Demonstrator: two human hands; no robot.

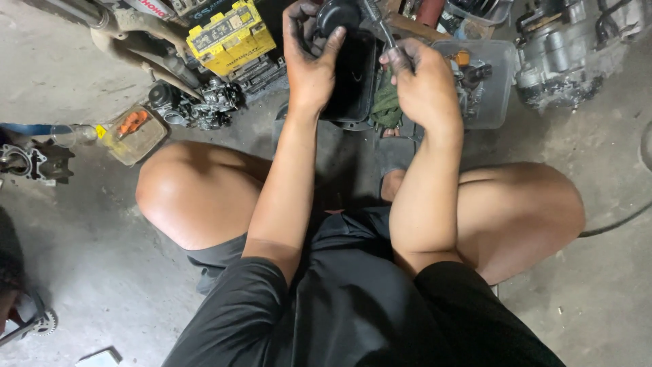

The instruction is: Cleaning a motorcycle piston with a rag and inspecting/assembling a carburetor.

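Observation:
My left hand (pixel 309 54), smeared with grease, grips a black rounded engine part (pixel 337 15) at the top middle of the head view. My right hand (pixel 422 81) is closed around the handle of a metal screwdriver-like tool (pixel 379 24) whose shaft points up at that part. Below both hands stands a black rectangular tray (pixel 353 81), with a green rag (pixel 387 105) at its right side. I am squatting; both knees frame the hands.
A clear plastic box (pixel 492 102) with small parts sits to the right, and beyond it an engine block (pixel 564 47). A yellow battery (pixel 227 34), a carburettor (pixel 210 105) and a shallow dish with an orange piece (pixel 134 132) lie left on the concrete floor.

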